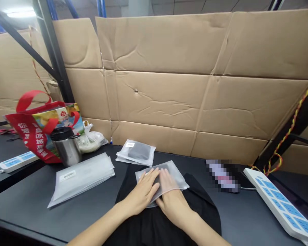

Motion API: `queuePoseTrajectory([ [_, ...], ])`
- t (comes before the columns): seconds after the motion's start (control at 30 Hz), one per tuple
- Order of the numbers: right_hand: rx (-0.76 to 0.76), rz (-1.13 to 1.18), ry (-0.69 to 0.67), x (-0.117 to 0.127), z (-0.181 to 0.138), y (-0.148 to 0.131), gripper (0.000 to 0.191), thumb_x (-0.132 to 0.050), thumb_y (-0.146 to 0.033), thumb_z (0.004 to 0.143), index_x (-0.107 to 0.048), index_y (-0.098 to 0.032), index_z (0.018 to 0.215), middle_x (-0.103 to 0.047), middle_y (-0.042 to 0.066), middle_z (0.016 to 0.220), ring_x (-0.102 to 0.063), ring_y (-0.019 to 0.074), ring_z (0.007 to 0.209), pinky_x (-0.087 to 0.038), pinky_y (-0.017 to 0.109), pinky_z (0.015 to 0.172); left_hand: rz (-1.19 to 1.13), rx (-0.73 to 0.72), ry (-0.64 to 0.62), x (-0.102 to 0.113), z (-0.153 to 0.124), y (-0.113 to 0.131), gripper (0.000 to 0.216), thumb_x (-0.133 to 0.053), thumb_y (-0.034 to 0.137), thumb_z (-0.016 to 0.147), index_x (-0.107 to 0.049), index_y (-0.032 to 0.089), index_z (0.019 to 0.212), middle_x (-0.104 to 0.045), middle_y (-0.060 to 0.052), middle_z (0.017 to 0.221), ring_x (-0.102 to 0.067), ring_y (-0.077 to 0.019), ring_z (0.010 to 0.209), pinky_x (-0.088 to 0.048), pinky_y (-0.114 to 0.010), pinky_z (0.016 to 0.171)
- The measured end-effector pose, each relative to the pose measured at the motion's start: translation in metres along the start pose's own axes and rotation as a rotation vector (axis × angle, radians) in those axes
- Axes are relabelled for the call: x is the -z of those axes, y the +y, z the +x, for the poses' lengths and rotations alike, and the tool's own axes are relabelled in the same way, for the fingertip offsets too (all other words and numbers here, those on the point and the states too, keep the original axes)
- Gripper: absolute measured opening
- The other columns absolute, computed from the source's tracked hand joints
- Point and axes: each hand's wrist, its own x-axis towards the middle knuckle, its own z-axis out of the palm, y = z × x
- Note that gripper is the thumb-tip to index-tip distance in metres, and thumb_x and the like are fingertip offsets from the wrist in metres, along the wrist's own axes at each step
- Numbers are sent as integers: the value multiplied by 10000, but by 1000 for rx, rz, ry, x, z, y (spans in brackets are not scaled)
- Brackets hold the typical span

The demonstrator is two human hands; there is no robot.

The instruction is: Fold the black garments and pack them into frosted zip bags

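Your left hand (143, 191) lay flat on a translucent bag (176, 174) at the centre, its fingers straight and close together; the bag rested over black cloth (205, 205). Your right hand (176, 203) reached under the bag's film, which blurred its fingers, so whether they gripped anything you could not tell. Toward nine o'clock, a stack of longer bags (84, 177) hid its contents. At three o'clock, pixelation masked an object (223, 176) on the worktop (28, 201); at four, the frame cut off a power strip (277, 201).
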Motion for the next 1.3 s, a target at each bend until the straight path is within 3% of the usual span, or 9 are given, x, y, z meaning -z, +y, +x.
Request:
queuePoseTrajectory([
  [0.1, 43, 21, -22, 29, -20, -2, 526, -520, -223, 874, -406, -62, 1363, -428, 212, 1425, -393, 330, 1323, -418, 454, 1039, 195, -36, -60, -8, -7, -17, 515, -315, 324, 1013, -183, 215, 1499, -241, -100, 1549, -181, -266, 1425, -212, -525, 1140],
  [0.2, 66, 133, -73, 63, -36, 8, 236, -431, -159, 914, -598, -203, 1074, -656, 79, 1096, -621, 217, 1018, -512, 335, 876, 334, -115, -33, -11, -8, -20, 517, -370, 297, 1000, -198, 335, 1486, -197, -83, 1564, -210, -307, 1414, -272, -559, 1096],
  [0.33, -94, 58, -20, 87, -45, 46, 274, -439, -78, 851, -554, -218, 1056, -602, 56, 1001, -594, 212, 910, -505, 360, 803, 437, -190, -51, -3, -6, -9, 580, -501, 246, 935, -279, 409, 1445, -200, -109, 1558, -234, -387, 1391, -268, -639, 1045],
  [0.47, -58, -9, -84, 76, -45, 73, 387, -455, -21, 790, -515, -221, 1116, -547, 70, 1145, -569, 222, 983, -498, 377, 833, 445, -214, -53, 3, 3, 13, 510, -538, 205, 886, -426, 307, 1373, -330, -131, 1495, -313, -387, 1350, -272, -623, 1044],
  [0.6, -11, 54, -37, 60, -40, 76, 284, -377, -38, 877, -539, -219, 1024, -593, 43, 987, -592, 185, 892, -506, 319, 766, 389, -199, 62, -13, 25, 41, 239, -510, 238, 907, -558, 172, 1131, -600, -122, 1143, -544, -293, 1060, -444, -458, 907],
  [0.77, 24, 130, 87, 56, -41, 77, 223, -335, -154, 965, -546, -212, 1008, -609, 44, 901, -611, 181, 821, -506, 317, 731, 532, -265, 71, -30, 55, 60, 164, -406, 167, 941, -564, 138, 907, -597, -92, 851, -581, -257, 803, -464, -376, 698],
  [0.9, 11, 223, 152, 52, -46, 80, 207, -345, -166, 968, -497, -216, 1099, -615, 57, 957, -626, 180, 860, -515, 315, 753, 558, -324, 61, -30, 60, 61, 168, -376, 132, 956, -544, 138, 971, -604, -70, 822, -592, -226, 726, -448, -340, 628],
  [1.1, 19, 258, 114, 55, -48, 76, 239, -345, -182, 969, -496, -215, 1151, -620, 57, 947, -631, 183, 849, -524, 305, 745, 615, -410, 36, -21, 44, 55, 76, -458, 150, 932, -528, 171, 956, -605, -51, 878, -580, -205, 722, -419, -327, 604],
  [1.3, 17, 107, -36, 63, -51, 75, 428, -293, -123, 962, -479, -255, 1324, -528, 31, 833, -565, 157, 735, -506, 286, 696, 622, -365, 0, 14, -22, 5, 119, -496, 82, 877, -531, 192, 907, -578, -34, 814, -560, -196, 725, -431, -316, 639],
])
